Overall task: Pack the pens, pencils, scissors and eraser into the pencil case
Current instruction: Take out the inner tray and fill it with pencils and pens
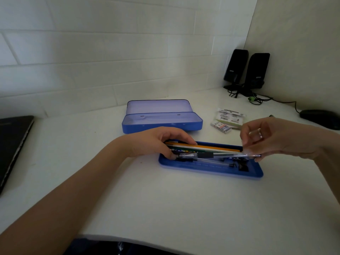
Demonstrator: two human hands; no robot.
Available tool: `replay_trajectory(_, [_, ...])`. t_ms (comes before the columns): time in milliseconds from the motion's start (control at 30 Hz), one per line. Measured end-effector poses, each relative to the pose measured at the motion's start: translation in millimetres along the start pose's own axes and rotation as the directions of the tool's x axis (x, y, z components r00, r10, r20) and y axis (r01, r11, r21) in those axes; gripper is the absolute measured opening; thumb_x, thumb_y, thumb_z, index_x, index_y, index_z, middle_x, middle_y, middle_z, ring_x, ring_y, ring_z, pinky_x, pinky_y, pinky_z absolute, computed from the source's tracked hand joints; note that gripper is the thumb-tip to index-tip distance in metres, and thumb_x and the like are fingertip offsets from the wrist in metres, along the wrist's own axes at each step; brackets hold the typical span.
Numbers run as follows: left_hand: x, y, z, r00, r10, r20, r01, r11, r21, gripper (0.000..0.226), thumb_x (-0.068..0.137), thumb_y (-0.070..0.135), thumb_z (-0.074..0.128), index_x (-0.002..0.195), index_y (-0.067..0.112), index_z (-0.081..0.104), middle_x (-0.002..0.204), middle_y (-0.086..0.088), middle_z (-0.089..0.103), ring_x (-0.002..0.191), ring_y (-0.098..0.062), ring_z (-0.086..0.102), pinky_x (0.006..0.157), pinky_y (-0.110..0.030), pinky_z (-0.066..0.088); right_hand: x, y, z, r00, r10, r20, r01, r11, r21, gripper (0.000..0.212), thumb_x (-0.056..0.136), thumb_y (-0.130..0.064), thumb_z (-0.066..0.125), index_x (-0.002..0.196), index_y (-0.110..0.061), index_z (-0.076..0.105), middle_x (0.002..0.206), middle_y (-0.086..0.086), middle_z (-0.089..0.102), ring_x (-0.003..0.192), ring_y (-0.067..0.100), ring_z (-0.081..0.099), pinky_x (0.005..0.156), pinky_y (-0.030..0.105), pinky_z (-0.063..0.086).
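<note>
A blue pencil case (161, 124) stands with its lid up at the back of the white desk. Nearer to me lies a blue tray (211, 169) holding orange and white pencils (217, 147), a green pencil and several pens. My left hand (158, 142) rests on the tray's left end, its fingers curled over the pencil ends. My right hand (272, 138) pinches the right end of a clear pen (230, 155) that lies across the tray. An eraser (221, 127) in a white sleeve lies right of the case. No scissors are in view.
A packet of small items (230, 116) lies behind the eraser. Two black speakers (246, 70) with cables stand in the back right corner, a dark mouse (320, 117) at the right edge. A dark laptop (12, 144) sits at the left edge.
</note>
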State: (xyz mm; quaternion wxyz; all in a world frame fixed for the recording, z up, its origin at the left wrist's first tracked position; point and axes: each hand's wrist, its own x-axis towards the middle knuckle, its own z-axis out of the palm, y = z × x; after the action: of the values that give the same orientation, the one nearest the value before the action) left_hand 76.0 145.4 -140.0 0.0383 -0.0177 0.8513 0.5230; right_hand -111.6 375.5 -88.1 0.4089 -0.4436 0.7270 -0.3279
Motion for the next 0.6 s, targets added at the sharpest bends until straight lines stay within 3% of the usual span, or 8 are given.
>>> replay_trajectory(133, [-0.1,-0.1,-0.2,1.0,-0.006,0.003,0.006,1.0,-0.008,0.054,0.077,-0.017,0.054,0.116,0.02,0.061,0.13,0.0,0.059,0.121,-0.016,0.054,0.102,-0.023,0.043,3.6,-5.8,14.2,1.0,0.014,0.004,-0.014,0.999,-0.051,0.017,0.067,-0.005,0.08,0.073,-0.011,0.065,0.068,0.006,0.068,0.063,0.015,0.066,0.064,0.025,0.055])
replay_trajectory(200, [-0.6,0.2,0.4,1.0,-0.011,-0.006,0.011,1.0,-0.007,0.048,0.083,-0.012,0.054,0.117,0.02,0.062,0.129,0.001,0.06,0.12,-0.015,0.055,0.102,-0.026,0.044,7.4,-7.9,24.2,1.0,0.014,-0.017,-0.016,0.996,-0.087,0.014,0.074,0.001,0.073,0.077,-0.008,0.063,0.068,0.005,0.068,0.062,0.012,0.066,0.063,0.021,0.054])
replay_trajectory(333, [-1.0,1.1,2.5,1.0,-0.02,-0.008,0.021,0.998,0.063,0.04,0.081,0.017,0.068,0.116,0.035,0.061,0.13,0.008,0.057,0.12,-0.011,0.055,0.106,-0.034,0.043,15.7,-8.9,43.9,0.998,-0.015,-0.061,0.001,0.975,-0.224,0.013,0.072,-0.01,0.077,0.072,-0.015,0.065,0.064,0.006,0.063,0.056,0.009,0.059,0.058,0.017,0.052])
replay_trajectory(433, [0.1,1.8,3.3,1.0,-0.019,-0.005,0.02,0.993,0.119,0.046,0.075,0.02,0.073,0.113,0.044,0.059,0.131,0.012,0.054,0.121,-0.008,0.053,0.106,-0.034,0.042,17.7,-7.4,37.7,0.983,-0.022,-0.181,-0.03,0.96,-0.279,0.015,0.071,-0.027,0.078,0.067,-0.021,0.064,0.059,-0.002,0.061,0.053,0.006,0.052,0.055,0.02,0.045])
replay_trajectory(500, [0.4,1.3,3.3,1.0,-0.018,-0.001,0.018,0.995,0.101,0.046,0.077,0.016,0.072,0.112,0.043,0.06,0.131,0.013,0.054,0.121,-0.006,0.053,0.106,-0.033,0.042,18.5,-0.4,21.2,0.92,-0.037,-0.39,-0.064,0.968,-0.244,0.019,0.071,-0.034,0.077,0.068,-0.021,0.064,0.057,-0.007,0.06,0.05,0.006,0.049,0.055,0.021,0.039])
replay_trajectory(600, [0.9,0.3,3.1,1.0,-0.009,-0.013,0.01,0.998,0.068,0.045,0.081,0.004,0.068,0.114,0.034,0.061,0.13,0.013,0.057,0.12,-0.005,0.054,0.105,-0.025,0.042,22.0,24.4,-10.7,0.679,-0.124,-0.724,-0.173,0.931,-0.322,0.017,0.076,-0.033,0.074,0.081,-0.018,0.067,0.069,0.001,0.061,0.059,0.014,0.05,0.054,0.025,0.039])
